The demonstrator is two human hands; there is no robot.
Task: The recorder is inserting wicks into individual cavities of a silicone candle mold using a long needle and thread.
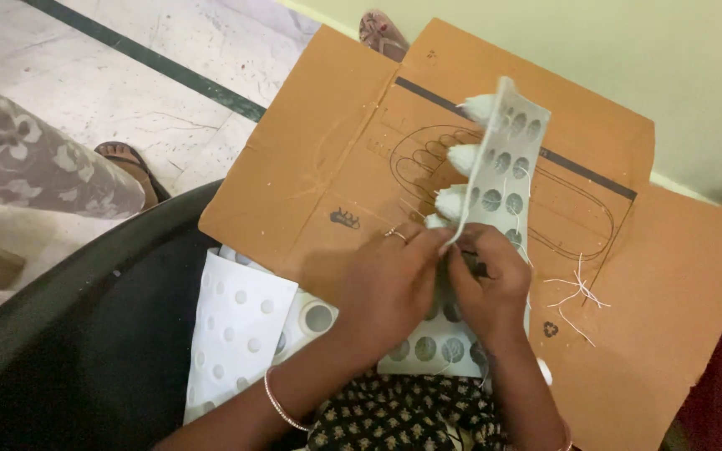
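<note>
Both hands (440,280) pinching white perforated sheet (499,167), cardboard (311,167)

One head-worn camera gave the only view. It looked steeply down from above the person's lap, close to the left hand (390,284) and right hand (488,288), which sat just below the frame's centre. It faced forward and down across a cardboard sheet (311,159) toward a pale wall (628,50) at the top right. The floor (127,83) filled the upper left, and a dark tub (68,334) the lower left. The frame was tilted, the wall's base running diagonally.
</note>
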